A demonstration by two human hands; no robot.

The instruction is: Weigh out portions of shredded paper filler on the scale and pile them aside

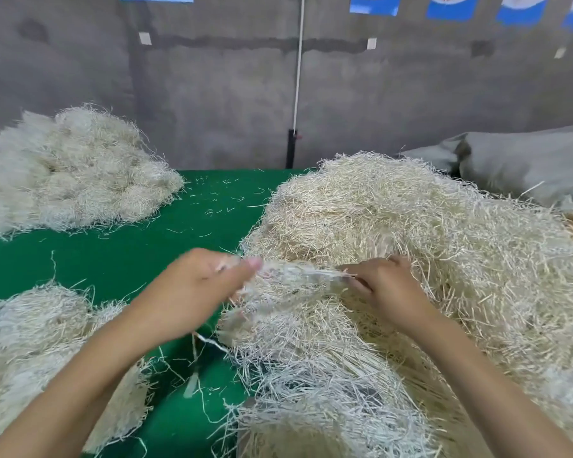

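The left hand (196, 285) and right hand (386, 285) each pinch one tuft (298, 276) atop the big filler heap (411, 226) on the green desk (113, 259), where tangled strands could drag extra along and scatter.

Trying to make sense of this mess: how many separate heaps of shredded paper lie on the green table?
3: one pale shredded-paper heap far left, a second heap near left, and the biggest heap right, which the left hand and right hand grip. Frame edges may hide others.

Matt shredded paper filler (394, 233) lies on smooth green cloth table (119, 259).
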